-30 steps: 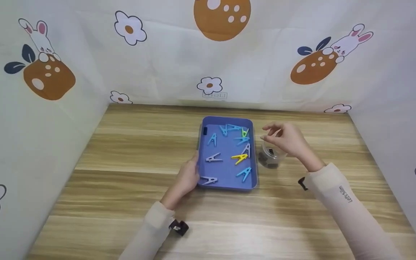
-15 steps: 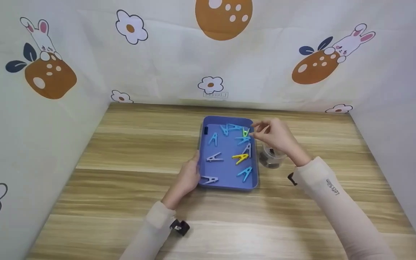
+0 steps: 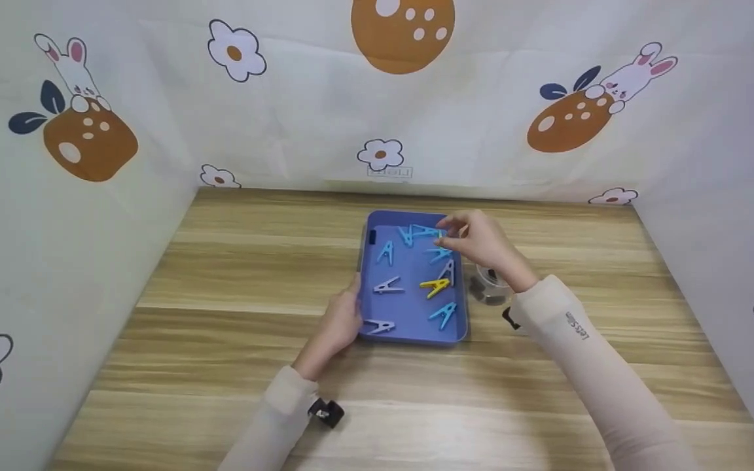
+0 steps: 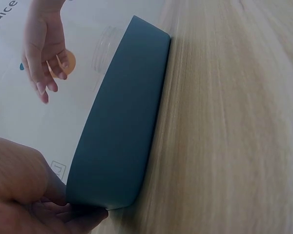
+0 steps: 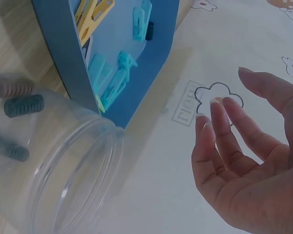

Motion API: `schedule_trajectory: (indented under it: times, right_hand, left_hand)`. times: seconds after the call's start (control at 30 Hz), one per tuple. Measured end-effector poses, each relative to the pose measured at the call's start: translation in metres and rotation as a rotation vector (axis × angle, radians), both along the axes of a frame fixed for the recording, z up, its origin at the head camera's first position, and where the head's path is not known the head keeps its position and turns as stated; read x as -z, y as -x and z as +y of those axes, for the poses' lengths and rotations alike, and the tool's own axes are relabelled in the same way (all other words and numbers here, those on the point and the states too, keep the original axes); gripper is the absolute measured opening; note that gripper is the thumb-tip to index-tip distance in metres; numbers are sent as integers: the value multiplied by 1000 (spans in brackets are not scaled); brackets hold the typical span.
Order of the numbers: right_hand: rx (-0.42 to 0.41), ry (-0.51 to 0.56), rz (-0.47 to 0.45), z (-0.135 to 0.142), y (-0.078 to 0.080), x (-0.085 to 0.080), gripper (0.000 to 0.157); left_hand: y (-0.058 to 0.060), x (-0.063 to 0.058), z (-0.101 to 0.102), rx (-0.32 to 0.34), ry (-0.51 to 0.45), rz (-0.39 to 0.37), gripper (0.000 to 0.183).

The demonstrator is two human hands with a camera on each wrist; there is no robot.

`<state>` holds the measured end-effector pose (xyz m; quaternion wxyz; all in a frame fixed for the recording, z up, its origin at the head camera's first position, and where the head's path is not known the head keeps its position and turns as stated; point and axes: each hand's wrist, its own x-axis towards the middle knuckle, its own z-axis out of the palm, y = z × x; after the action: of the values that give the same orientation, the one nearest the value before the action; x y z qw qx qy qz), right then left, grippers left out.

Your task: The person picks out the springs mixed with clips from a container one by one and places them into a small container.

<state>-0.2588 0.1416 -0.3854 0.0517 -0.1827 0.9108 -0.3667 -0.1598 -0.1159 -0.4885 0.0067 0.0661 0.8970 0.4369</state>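
Observation:
A blue plastic tray (image 3: 410, 309) lies on the table with several clothespins in it: light blue (image 3: 444, 315), lilac (image 3: 387, 286) and yellow (image 3: 434, 286). My left hand (image 3: 339, 318) grips the tray's left side; the left wrist view shows thumb and fingers at its near end. Over the tray's far right corner hovers my right hand (image 3: 482, 245), fingers loosely bent and, in the right wrist view, nothing between them. It partly hides a green clothespin. A small black ribbed piece (image 3: 372, 237) lies in the far left corner.
Right of the tray stands a clear lidless jar (image 3: 493, 297), partly behind my right wrist. Inside it are several dark ribbed cylinders (image 5: 23, 106) that look like coils. A patterned cloth wall (image 3: 298, 124) closes off the back and sides of the wooden table (image 3: 252, 261).
My right hand has moved left from above the jar to over the tray's far right corner. The left hand, tray and clothespins have stayed in place.

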Motion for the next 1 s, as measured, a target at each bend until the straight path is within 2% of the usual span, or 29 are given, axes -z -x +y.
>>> schedule_trajectory:
  times: [0.3,0.7,0.9,1.0]
  right_hand:
    - [-19,20,-6,-10,7,8,31]
    - [-9,6,-24,-27,15,13,32]
    - [-15,7,-48,-35,20,15,32]
    - [-13,6,-49,-38,22,17,32]
  left_hand:
    - [0,3,-1,17,15,67,53]
    - [1,2,-1,3,-16,34,56]
    - [0,3,-1,17,-3,86,54]
    - [-1,3,-1,20,-14,85,55]
